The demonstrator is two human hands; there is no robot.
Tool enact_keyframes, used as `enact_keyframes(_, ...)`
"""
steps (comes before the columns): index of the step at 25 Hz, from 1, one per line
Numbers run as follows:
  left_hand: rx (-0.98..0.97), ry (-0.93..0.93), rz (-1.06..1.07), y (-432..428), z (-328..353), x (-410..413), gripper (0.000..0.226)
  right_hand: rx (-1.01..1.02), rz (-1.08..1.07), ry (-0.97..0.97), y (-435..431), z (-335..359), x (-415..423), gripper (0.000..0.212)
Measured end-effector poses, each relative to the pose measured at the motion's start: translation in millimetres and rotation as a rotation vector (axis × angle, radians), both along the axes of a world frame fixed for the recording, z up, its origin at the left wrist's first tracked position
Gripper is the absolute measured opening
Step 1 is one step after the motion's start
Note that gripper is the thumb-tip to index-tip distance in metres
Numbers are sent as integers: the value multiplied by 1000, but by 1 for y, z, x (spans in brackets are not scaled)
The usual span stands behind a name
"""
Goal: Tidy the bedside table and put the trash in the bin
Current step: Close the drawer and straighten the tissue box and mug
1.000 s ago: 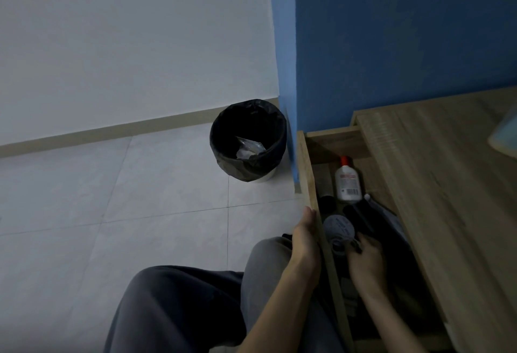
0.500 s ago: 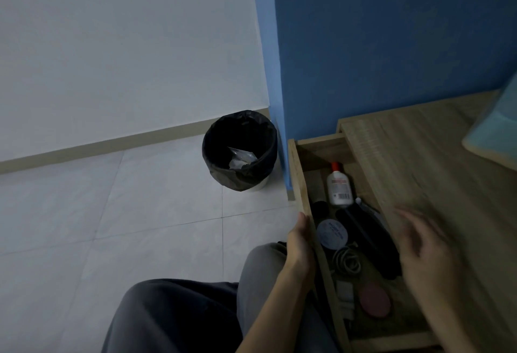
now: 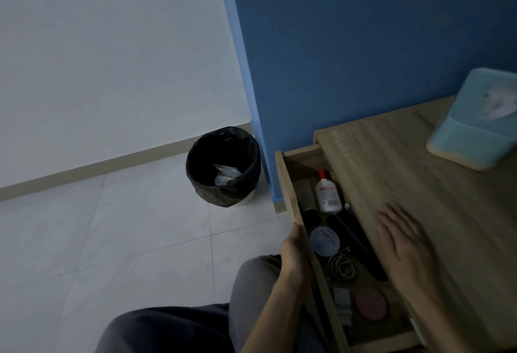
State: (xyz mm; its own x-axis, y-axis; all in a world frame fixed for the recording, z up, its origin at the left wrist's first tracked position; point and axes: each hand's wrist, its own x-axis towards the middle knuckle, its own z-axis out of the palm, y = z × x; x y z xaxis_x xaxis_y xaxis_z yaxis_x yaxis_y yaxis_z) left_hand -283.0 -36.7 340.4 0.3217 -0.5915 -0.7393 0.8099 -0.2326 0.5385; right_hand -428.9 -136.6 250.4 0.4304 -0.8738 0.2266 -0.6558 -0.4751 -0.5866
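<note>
The wooden bedside table (image 3: 436,184) stands at the right with its drawer (image 3: 288,184) pulled out. My left hand (image 3: 293,252) grips the drawer's front panel. My right hand (image 3: 402,243) hovers flat, fingers spread and holding nothing, over the table's left edge. Inside the drawer lie a white bottle with a red cap (image 3: 327,193), a round tin (image 3: 324,240), a coiled cable (image 3: 341,266), a long black item (image 3: 355,243), a white adapter (image 3: 342,296) and a pink disc (image 3: 370,303). The bin (image 3: 223,165), lined with a black bag, stands on the floor left of the table and holds some crumpled trash.
A light blue tissue box (image 3: 475,126) sits at the back right of the tabletop. A blue wall (image 3: 363,45) rises behind the table, a white wall beside it. My knees in grey trousers (image 3: 195,322) are at the bottom, over pale floor tiles.
My right hand came out of the drawer and rose over the tabletop edge. The view shifted right, showing the tissue box. My left hand stayed on the drawer front.
</note>
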Motion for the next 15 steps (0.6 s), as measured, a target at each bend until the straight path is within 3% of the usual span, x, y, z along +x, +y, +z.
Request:
enact_keyframes(8, -9, -28, -41, -28, -11, -16, 50, 24, -44, -8, -1, 3, 3, 90)
enact_keyframes(15, -7, 5, -134, -60, -28, -38, 54, -15, -93, -26, -1, 8, 6, 73)
